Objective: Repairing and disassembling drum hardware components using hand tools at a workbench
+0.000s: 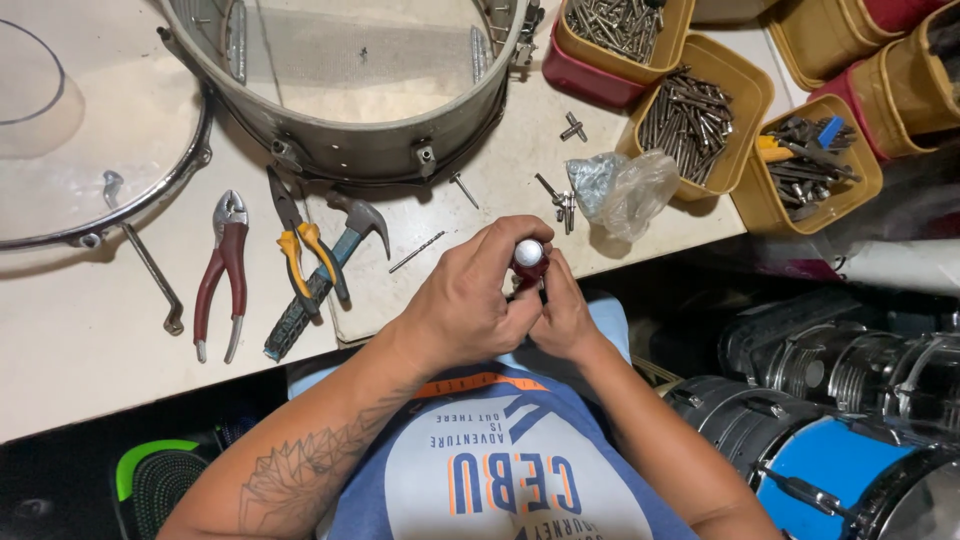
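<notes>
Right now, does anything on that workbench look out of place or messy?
A few loose screws lie scattered on the white table beside a crumpled plastic bag, outside the yellow tubs that hold the rest. A thin metal rod also lies loose near the hammer. Nothing looks broken or spilled.

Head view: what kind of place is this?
Likely a drum repair workbench. A bare metal snare drum shell sits on the white table, beside red-handled pliers and yellow tubs of metal screws. More chrome-hooped drums lie below.
</notes>
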